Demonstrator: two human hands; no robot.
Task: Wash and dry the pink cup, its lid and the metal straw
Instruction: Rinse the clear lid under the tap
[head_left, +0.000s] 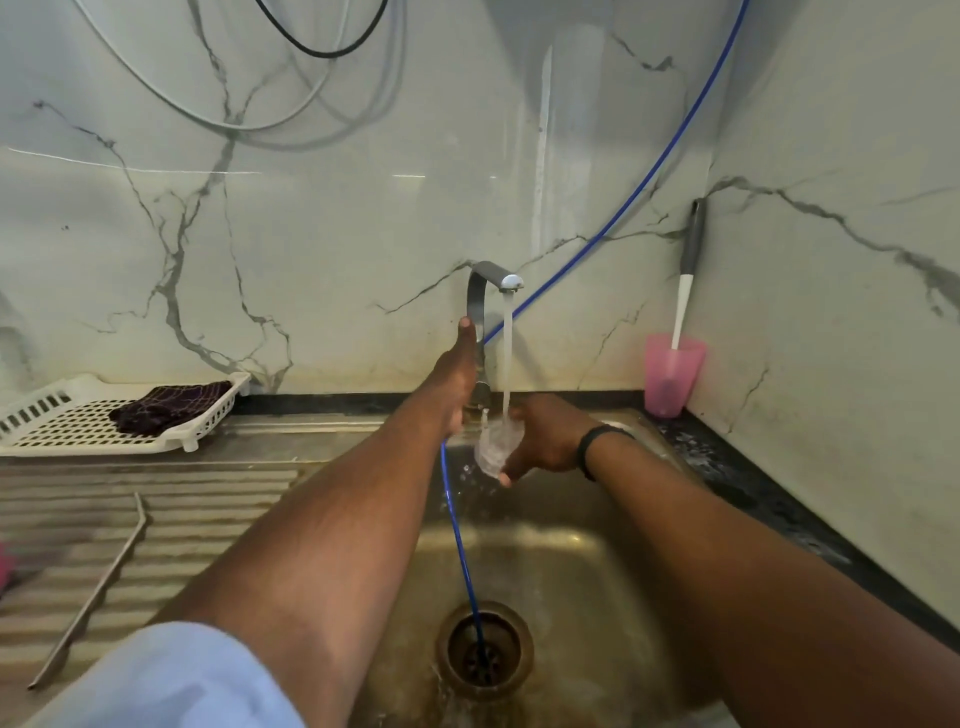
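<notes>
Under the running tap (489, 275), my right hand (548, 436) grips a clear lid (493, 444), and water splashes over it. My left hand (456, 384) holds the tap's stem and base, with the thumb pointing up along it. The bent metal straw (98, 587) lies on the ribbed drainboard at the left. A pink object (4, 566) peeks in at the far left edge; I cannot tell what it is. A pink cup (671, 379) stands on the counter at the back right corner, with a white-and-grey brush (687, 291) in it.
A blue hose (462, 545) runs from the wall down into the drain (484, 649) of the steel sink (597, 571). A white slotted rack (62, 434) with a dark cloth (166, 408) sits at the back left. The black counter on the right is wet.
</notes>
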